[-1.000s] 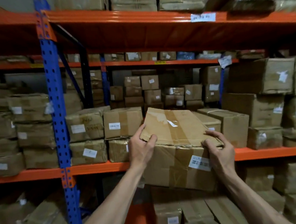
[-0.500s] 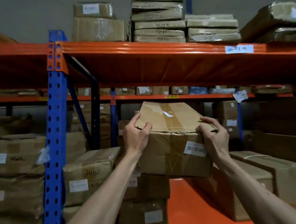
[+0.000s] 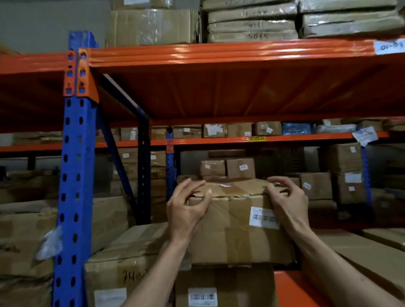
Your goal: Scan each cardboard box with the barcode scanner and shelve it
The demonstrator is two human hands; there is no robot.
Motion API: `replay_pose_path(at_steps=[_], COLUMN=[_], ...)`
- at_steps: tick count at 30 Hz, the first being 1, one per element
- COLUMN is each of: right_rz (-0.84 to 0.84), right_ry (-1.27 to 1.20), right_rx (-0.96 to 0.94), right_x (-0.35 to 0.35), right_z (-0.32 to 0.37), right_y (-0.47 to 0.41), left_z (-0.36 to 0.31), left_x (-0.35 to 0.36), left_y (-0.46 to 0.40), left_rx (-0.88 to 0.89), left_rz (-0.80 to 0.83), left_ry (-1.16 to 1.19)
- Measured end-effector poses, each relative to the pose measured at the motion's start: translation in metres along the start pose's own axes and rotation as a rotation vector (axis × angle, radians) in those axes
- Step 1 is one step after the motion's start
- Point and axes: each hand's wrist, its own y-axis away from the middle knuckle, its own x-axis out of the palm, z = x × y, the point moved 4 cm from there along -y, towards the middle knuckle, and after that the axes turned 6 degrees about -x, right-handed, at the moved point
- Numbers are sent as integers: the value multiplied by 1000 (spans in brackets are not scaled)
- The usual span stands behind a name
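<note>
Putting the box on the stack

The left hand [image 3: 185, 211] and right hand [image 3: 287, 201] hold the cardboard box [image 3: 235, 230] by its top corners; set it flat on the lower box [image 3: 224, 295], then let go.

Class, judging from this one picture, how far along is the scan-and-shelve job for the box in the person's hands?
Done: many labelled boxes already sit on the orange shelf. In hand: the left hand and right hand hold the top corners of a cardboard box, which rests on a lower box on that shelf. Left: letting go. No barcode scanner is visible, so scanning cannot be confirmed.
</note>
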Motion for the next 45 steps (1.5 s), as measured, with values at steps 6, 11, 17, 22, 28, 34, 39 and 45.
replay_pose_path(at_steps=[6,11,17,22,28,34,39,45], right_rz=[144,205,152,157,243,213,307,510], right_ry=[206,259,612,724,754,779,841,853], right_rx=[-200,-281,-499,-681,-635,-625,-584,-491], right_x=[19,41,56,61,72,71,67,39], right_z=[-17,-20,-27,-36,-43,-49,-50,-59], right_y=[-9,-16,8,44,34,36,54,102], left_z=[26,47,60,65,74,84,85,90], left_x=[14,15,28,29,33,39,40,39], left_y=[-6,-23,-2,-2,-2,1,16,70], left_rx=[116,123,400,382,331,361,367,282], left_rz=[52,49,65,148,170,170,183,269], left_ry=[-189,-268,-698,-779,-814,-831,-862,-861])
